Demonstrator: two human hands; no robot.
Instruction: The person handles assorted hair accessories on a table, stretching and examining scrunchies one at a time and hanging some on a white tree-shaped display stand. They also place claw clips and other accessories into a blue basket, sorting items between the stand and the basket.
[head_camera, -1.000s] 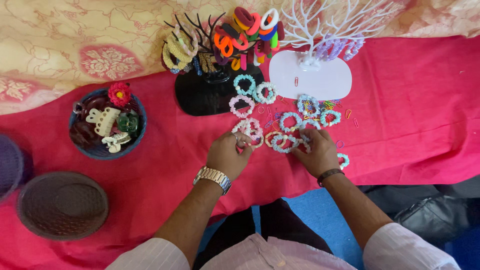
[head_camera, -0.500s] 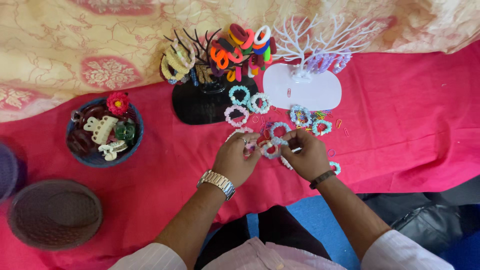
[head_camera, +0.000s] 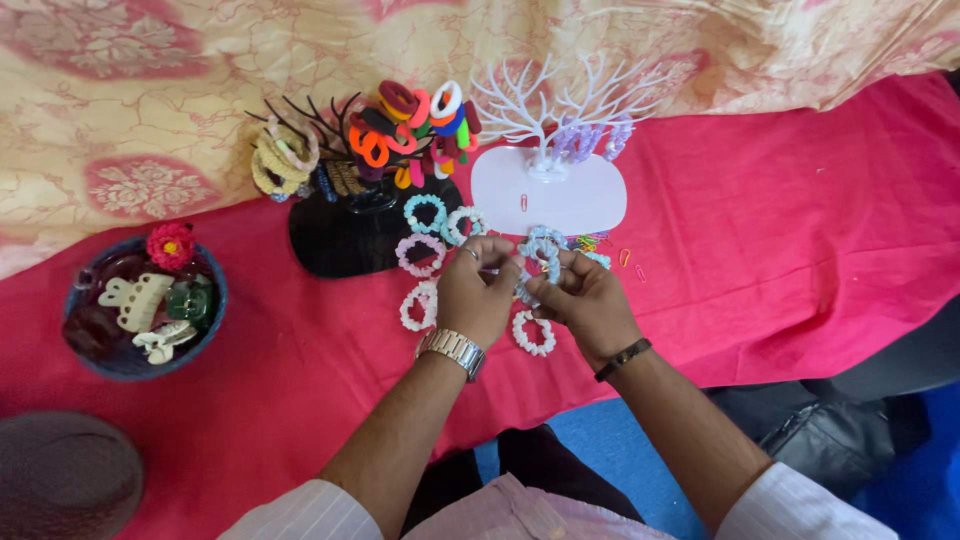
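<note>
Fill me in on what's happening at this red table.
A person's left hand and right hand together hold up a pale blue spiral hair tie just above the red cloth. More pastel spiral hair ties lie around the hands. Behind stand a white branch-shaped stand and a black branch-shaped stand loaded with colourful bands.

1. A black branching stand (head_camera: 360, 215) at far centre carries bright hair bands in red, orange, yellow and blue.
2. Just right of it, a white branching stand (head_camera: 548, 190) on an oval base holds pale lilac pieces.
3. At the left, a dark blue bowl (head_camera: 205, 335) contains claw clips and a red flower.
4. A grey round basket (head_camera: 60, 480) sits near left.
5. A red cloth (head_camera: 800, 250) covers the surface.
</note>
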